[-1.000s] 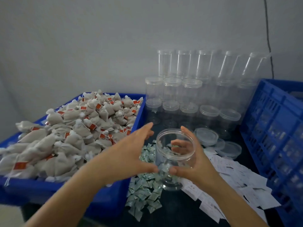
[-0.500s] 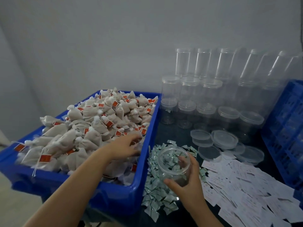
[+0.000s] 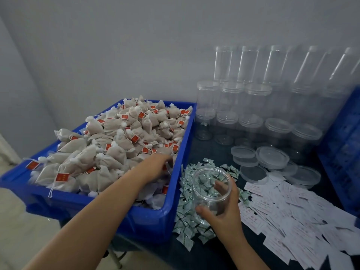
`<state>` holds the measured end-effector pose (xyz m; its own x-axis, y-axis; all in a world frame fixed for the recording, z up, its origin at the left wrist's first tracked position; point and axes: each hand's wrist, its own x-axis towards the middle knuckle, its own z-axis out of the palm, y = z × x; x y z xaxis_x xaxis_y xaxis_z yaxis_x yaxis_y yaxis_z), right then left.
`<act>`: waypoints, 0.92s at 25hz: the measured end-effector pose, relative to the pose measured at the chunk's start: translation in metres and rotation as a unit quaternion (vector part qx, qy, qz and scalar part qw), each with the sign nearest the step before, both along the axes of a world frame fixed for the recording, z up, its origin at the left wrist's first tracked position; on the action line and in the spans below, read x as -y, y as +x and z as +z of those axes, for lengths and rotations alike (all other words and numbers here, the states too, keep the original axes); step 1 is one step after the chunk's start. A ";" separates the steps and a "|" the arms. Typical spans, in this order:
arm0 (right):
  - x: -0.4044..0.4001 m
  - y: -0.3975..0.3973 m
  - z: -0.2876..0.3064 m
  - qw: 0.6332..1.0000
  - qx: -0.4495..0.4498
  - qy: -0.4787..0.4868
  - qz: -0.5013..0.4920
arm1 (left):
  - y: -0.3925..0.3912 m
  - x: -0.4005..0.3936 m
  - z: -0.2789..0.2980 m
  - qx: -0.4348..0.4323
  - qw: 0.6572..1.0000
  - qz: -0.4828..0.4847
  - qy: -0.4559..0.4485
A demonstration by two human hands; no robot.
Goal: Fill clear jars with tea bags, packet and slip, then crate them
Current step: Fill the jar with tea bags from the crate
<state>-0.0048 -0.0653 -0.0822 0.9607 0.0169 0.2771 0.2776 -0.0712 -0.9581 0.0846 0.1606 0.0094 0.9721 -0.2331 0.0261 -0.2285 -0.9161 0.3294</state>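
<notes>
My right hand (image 3: 224,213) grips an open clear jar (image 3: 211,187) with no lid, held upright over a heap of small green-white packets (image 3: 188,221). My left hand (image 3: 157,165) reaches into the blue bin (image 3: 171,213) and lies among the beige tea bags (image 3: 116,145) with red tags, near the bin's right wall. Its fingertips are buried in the bags, so whether it holds one cannot be told. White printed slips (image 3: 292,215) lie spread to the right of the jar.
Stacks of clear lidded jars (image 3: 253,106) stand against the back wall. Loose clear lids (image 3: 271,157) lie in front of them. A blue slatted crate (image 3: 344,151) stands at the right edge. The table top is dark.
My left hand left the jar and moved left into the tea bag bin. My right hand lowered the jar toward the packets. The view turned left.
</notes>
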 end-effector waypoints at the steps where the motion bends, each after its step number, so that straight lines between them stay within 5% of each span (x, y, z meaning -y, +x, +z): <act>1: 0.001 0.000 -0.001 1.000 0.001 0.000 0.002 | -0.002 -0.001 0.002 0.022 1.000 0.011 -0.014; 7: 0.000 0.003 -0.004 1.000 0.003 0.006 -0.001 | -0.016 -0.004 0.030 0.151 0.977 0.085 -0.126; 14: -0.002 0.004 -0.004 1.000 0.006 0.013 -0.010 | -0.044 0.030 0.094 0.188 0.965 0.002 -0.182; 23: -0.003 0.007 -0.005 0.999 -0.004 0.043 -0.008 | -0.062 0.092 0.074 0.081 0.985 -0.152 -0.031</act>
<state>0.0020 -0.0626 -0.0870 0.9627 -0.0218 0.2697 0.2699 0.0066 -0.9629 0.0224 0.0683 0.0837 0.8397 -0.5059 0.1977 -0.5431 -0.7765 0.3196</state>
